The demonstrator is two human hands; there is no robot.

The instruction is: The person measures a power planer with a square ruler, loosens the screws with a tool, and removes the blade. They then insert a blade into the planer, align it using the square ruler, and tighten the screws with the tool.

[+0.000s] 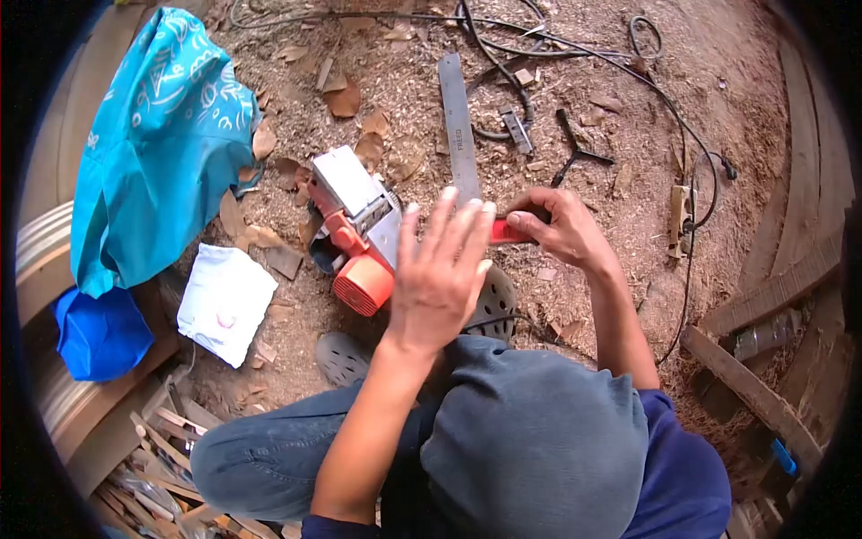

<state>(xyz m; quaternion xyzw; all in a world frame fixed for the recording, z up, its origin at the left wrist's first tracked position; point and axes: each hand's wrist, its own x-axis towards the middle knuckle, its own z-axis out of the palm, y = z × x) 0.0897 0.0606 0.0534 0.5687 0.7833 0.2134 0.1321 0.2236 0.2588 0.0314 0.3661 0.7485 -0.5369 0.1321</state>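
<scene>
My right hand [564, 232] is closed, thumb and fingers pinching the red handle [508, 232] of what looks like a try square. Its long steel blade [457, 121], marked FREED, points up over the ground at roughly a right angle to the handle. My left hand [442, 286] is open, fingers spread, overlapping the blade's lower end and hiding where it meets the handle. Just left of that hand, an orange and silver electric planer [364, 280] lies on the sawdust. Above my right hand is a black three-armed wrench [575, 154], beside a small metal block [517, 130].
Black cable [620, 61] loops over the shavings, with a plug [729, 169] at right. At left lie a teal cloth [157, 171], a white cloth [226, 305] and a blue bag [101, 334]. Timber [763, 395] edges the right side. A grey cap [539, 440] blocks the lower view.
</scene>
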